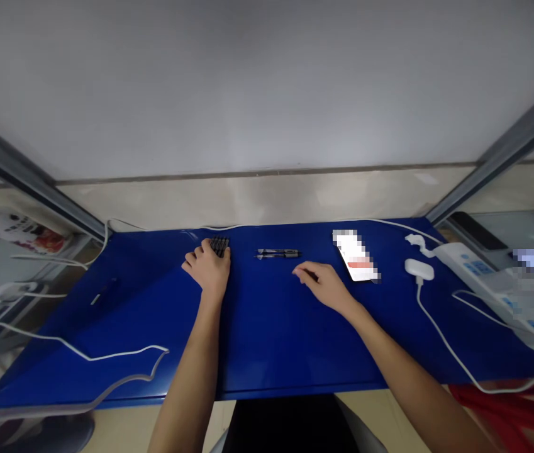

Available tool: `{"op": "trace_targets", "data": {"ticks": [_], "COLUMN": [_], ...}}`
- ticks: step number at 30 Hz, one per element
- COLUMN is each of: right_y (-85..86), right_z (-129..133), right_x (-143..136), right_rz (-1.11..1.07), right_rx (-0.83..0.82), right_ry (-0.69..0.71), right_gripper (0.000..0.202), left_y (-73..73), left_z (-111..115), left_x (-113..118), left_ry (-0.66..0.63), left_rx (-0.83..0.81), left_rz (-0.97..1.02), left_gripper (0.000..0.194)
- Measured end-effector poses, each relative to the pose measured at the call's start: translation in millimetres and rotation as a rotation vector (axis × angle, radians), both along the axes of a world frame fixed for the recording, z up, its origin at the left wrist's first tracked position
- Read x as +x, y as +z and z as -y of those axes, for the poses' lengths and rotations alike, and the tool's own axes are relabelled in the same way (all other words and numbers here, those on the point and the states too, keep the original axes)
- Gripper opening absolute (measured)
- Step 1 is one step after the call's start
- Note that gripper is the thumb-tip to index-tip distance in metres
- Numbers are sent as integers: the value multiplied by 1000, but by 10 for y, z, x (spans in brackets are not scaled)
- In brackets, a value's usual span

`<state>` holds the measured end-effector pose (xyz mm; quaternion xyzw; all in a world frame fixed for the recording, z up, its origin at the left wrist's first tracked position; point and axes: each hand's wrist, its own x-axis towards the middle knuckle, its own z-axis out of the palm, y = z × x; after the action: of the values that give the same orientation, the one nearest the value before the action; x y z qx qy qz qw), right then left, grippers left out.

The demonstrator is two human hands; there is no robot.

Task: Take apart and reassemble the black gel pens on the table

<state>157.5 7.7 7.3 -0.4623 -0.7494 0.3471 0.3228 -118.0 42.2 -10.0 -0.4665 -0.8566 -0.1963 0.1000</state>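
My left hand (209, 267) rests on the blue tabletop (267, 327), its thumb and index finger round a bundle of several dark pens (220, 244). The lower ends of the bundle are hidden under the palm. Two pens (278, 253) with clear barrels and dark grips lie side by side between my hands, touched by neither. My right hand (326, 283) is just to the right of and nearer than this pair, fingers curled together. A dark patch shows inside its curl; whether that is an object or shadow, I cannot make out.
A lit phone (355, 255) lies right of my right hand. Farther right are a white charger case (419, 269) on a cable and a white power strip (478, 270). A dark pen-like item (103, 292) and a white cable (120, 356) lie left. A bottle (21, 229) lies beyond the left frame post.
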Motion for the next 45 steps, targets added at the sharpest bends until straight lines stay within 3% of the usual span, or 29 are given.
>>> {"op": "trace_targets", "data": {"ticks": [6,10,15,20,23,28,31,37,45], "right_y": [67,19,-73,-108,-133,-190,-201,-146,-137], "right_z": [-253,-348,-394,-422,-440,-466,-467,-426,-433], "right_x": [610,1017,1216,1241,1255,1289,1299,1276,1265], "right_rz": [10,56,84,98,86,-94,-139,-34,-18], "right_rx": [171,230,102,64,58,110,132,91,40], "right_ry": [-474,-639,-648,-655,-660,-649,-651,-633,-627], "right_gripper": [43,62,66,60,58,62,68,75,68], "left_y": [-6,33,57,58,72,31,-35,-97,-113], "left_z": [9,16,31,42,54,111,138,135,118], "left_x": [0,13,25,101,229,511,620,647,650], "left_ry": [-8,-16,-22,-126,-316,-822,-969,-1024,-1052], "left_rx": [-11,-28,-25,138,216,183,109,55,23], "left_rz": [-25,6,27,5,-13,-26,-49,-50,-64], "left_gripper": [51,54,58,55,51,33,29,30,29]}}
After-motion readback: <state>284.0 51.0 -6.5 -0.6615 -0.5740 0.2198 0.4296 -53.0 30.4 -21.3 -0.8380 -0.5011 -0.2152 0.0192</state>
